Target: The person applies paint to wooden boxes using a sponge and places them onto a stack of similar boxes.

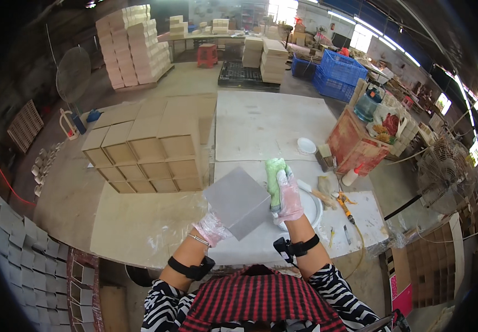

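Observation:
A grey square box (237,200) is held tilted over the table, with my left hand (212,229) gripping its lower left side. That hand wears a thin clear plastic glove. My right hand (290,200), gloved in smeared plastic, is closed on a folded green cloth (273,180) with white on it. The cloth is just right of the box, with a narrow gap between them. Partly hidden under my right hand, a round white basin (318,219) sits on the table. A brush (312,191) lies across its far rim.
Tan boxes (164,146) stand stacked on the left. To the right are a yellow air gun (347,206) with hose, a red-capped bottle (351,176) and a white bowl (306,145). A red-stained cabinet (352,138) and a fan (443,171) stand farther right. Grey boxes (20,265) are at lower left.

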`<state>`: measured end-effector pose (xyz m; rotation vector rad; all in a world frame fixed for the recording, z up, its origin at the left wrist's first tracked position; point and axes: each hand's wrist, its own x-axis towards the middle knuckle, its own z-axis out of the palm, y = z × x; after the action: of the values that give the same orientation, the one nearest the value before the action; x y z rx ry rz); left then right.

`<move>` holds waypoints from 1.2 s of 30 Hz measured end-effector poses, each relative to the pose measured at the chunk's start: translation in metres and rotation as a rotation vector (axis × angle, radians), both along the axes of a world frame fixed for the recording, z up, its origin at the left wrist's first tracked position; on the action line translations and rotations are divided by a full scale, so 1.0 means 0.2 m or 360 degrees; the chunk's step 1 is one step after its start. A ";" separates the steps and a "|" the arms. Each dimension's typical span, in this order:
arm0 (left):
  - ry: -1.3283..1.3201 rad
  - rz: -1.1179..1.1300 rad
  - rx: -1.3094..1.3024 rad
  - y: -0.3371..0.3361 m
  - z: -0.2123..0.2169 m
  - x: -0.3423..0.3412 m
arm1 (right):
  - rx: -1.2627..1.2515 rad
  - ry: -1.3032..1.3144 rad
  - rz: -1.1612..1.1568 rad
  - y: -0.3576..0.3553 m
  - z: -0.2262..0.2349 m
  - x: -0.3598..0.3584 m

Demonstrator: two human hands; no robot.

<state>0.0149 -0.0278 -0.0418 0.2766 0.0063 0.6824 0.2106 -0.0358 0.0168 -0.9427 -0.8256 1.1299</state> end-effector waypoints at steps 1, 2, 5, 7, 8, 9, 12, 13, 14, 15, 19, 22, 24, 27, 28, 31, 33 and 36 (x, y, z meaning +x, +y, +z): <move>0.0013 0.0059 -0.0028 -0.04 -0.01 0.00 | -0.0013 0.0037 -0.0032 0.00 -0.03 0.00; 0.0368 0.0289 0.0393 -0.07 -0.01 0.00 | -0.0028 0.0066 -0.0082 0.00 -0.07 0.00; 0.0972 0.0725 0.0815 -0.13 -0.01 0.04 | -0.0095 0.0433 -0.0092 0.01 -0.17 -0.01; 0.0576 0.0660 0.0083 -0.14 -0.02 0.07 | -0.0104 0.0287 -0.0168 0.01 -0.18 -0.03; 0.0458 0.0615 0.0018 -0.14 -0.01 0.06 | -0.0104 0.0224 -0.0200 0.01 -0.17 -0.04; 0.0339 0.0569 -0.0045 -0.14 0.01 0.05 | -0.0077 0.0227 -0.0168 0.00 -0.17 -0.06; 0.0277 0.0407 -0.0136 -0.09 0.03 0.00 | -0.0020 0.0177 -0.0112 0.00 -0.19 -0.08; 0.0306 0.0350 -0.0148 -0.08 0.03 -0.01 | -0.0016 0.0136 -0.0111 0.01 -0.21 -0.06; 0.0609 0.0565 0.0316 -0.07 0.02 -0.02 | -0.0012 0.0095 -0.0108 0.02 -0.22 -0.03; 0.0914 0.0776 0.0793 -0.06 0.02 -0.02 | -0.0058 0.0335 -0.0034 0.02 -0.22 -0.01; 0.1317 0.1057 0.1334 -0.04 -0.08 -0.01 | -0.0307 0.0876 0.0107 0.02 -0.27 0.04; 0.1078 0.1025 0.0824 -0.04 -0.12 0.03 | -0.0287 0.0970 0.0209 0.06 -0.43 0.09; 0.1021 0.1023 0.0689 -0.04 -0.14 0.04 | -0.0278 0.1042 0.0251 0.08 -0.43 0.07; 0.1064 0.1012 0.0688 -0.04 -0.17 0.04 | -0.0355 0.1183 0.0198 0.08 -0.45 0.04; 0.1097 0.1006 0.0723 -0.03 -0.17 0.03 | -0.0383 0.1234 0.0213 0.09 -0.52 0.07; 0.1090 0.0929 0.0665 -0.04 -0.16 -0.01 | -0.0338 0.1207 0.0260 0.14 -0.68 0.12; 0.0798 0.0839 0.0439 -0.04 -0.13 -0.02 | -0.0328 0.1121 0.0232 0.16 -0.73 0.13; 0.0432 0.0849 0.0199 -0.06 -0.08 -0.04 | -0.0414 0.1000 0.0158 0.15 -0.68 0.08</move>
<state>0.0065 -0.0406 -0.0577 0.4949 0.3063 1.1725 0.2269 -0.0053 -0.1185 -0.6920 -0.2170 1.5352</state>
